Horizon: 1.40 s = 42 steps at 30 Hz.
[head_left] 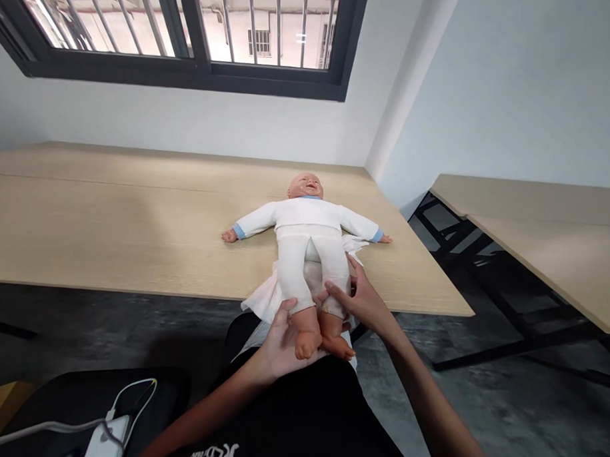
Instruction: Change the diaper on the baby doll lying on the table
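Observation:
A baby doll in a white suit with blue collar and cuffs lies on its back, arms spread, its legs reaching past the table's front edge. My left hand cups the lower leg on the left from below, with the thumb at the trouser hem. Around the other leg, my right hand is closed, its thumb lying across the front of the knee area. Some of its fingers are hidden behind the leg. A thin white cloth lies under the doll and hangs over the edge toward my lap.
The doll rests on a pale wooden table against the wall, below a barred window. A second table stands to the right. At lower left, a black chair bears a white device with a cable.

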Each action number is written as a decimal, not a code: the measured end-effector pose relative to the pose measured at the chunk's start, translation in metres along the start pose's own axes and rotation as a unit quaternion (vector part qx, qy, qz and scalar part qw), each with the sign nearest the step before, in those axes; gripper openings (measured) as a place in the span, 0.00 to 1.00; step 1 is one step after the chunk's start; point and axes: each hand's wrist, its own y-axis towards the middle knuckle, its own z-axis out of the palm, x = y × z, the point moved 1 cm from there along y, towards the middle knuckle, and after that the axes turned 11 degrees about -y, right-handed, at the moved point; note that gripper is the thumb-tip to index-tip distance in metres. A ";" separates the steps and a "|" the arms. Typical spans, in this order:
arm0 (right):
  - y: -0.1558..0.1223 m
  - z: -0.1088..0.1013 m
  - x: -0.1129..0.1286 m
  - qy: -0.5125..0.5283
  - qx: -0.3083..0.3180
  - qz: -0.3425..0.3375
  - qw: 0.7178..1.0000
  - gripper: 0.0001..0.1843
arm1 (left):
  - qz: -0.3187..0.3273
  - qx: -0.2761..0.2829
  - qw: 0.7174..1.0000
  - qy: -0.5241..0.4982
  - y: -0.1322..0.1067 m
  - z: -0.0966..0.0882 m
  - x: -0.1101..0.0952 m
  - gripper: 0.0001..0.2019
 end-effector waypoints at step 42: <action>0.126 -0.041 0.112 -0.316 -0.022 -0.333 0.888 0.12 | 0.066 -0.189 0.887 0.416 -0.041 0.001 -0.038 0.42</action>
